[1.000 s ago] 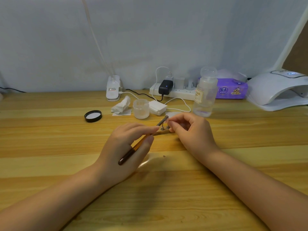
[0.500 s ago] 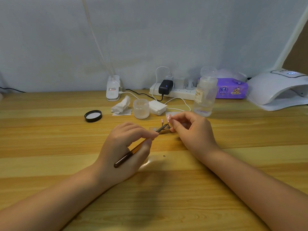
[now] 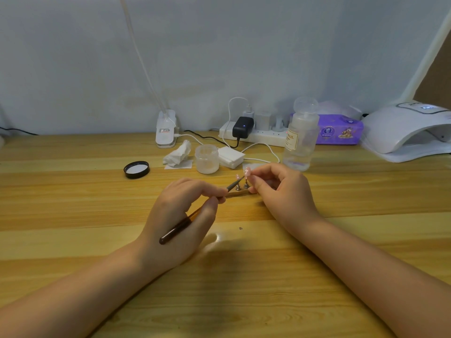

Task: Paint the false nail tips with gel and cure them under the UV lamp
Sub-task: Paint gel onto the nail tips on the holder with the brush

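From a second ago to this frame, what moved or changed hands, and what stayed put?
The left hand drew the brush a little toward the person and lowered its tip from above the nail tips to between them. The tips on the stand, hidden a second ago, now show pink. The right hand holds the stand as before. Nothing was let go. The open jar, black lid, bottle and UV lamp stayed put.

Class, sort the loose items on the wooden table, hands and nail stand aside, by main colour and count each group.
White: 4, lamp base, power strip, cotton pads, UV lamp
Clear or frosted: 2, jar, bottle
Black: 1, lid
Purple: 1, wipes pack
Total: 8
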